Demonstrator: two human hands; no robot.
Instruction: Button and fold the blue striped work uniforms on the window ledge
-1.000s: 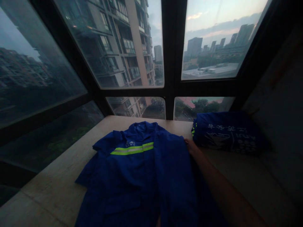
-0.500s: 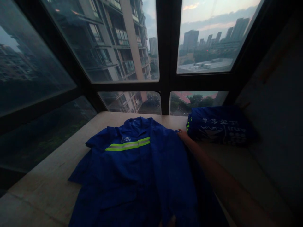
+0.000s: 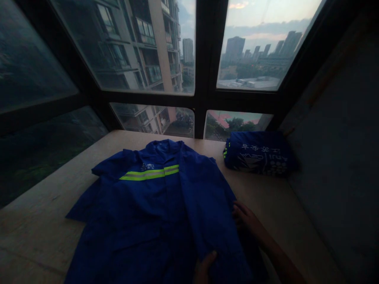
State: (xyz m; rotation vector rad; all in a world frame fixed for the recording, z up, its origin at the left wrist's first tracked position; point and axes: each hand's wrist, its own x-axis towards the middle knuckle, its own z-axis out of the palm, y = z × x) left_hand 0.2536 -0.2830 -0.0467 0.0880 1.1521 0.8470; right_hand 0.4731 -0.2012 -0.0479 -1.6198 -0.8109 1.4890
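A blue jacket with a yellow-green and silver stripe lies spread on the pale ledge, collar toward the window. Its right-hand sleeve is laid lengthwise over the front. At the bottom centre, my left hand touches this sleeve, thumb on top; its other fingers are hidden, so its grip is unclear. My right hand is at the jacket's right edge, fingers bent against the dark cloth, partly in shadow.
A folded stack of blue garments with white lettering sits at the back right, beside the grey wall. Dark window frames rise behind the ledge, with buildings outside.
My right hand has moved down from the jacket's shoulder to its side edge. My left hand has come further into view over the sleeve. The whole view has shifted slightly.
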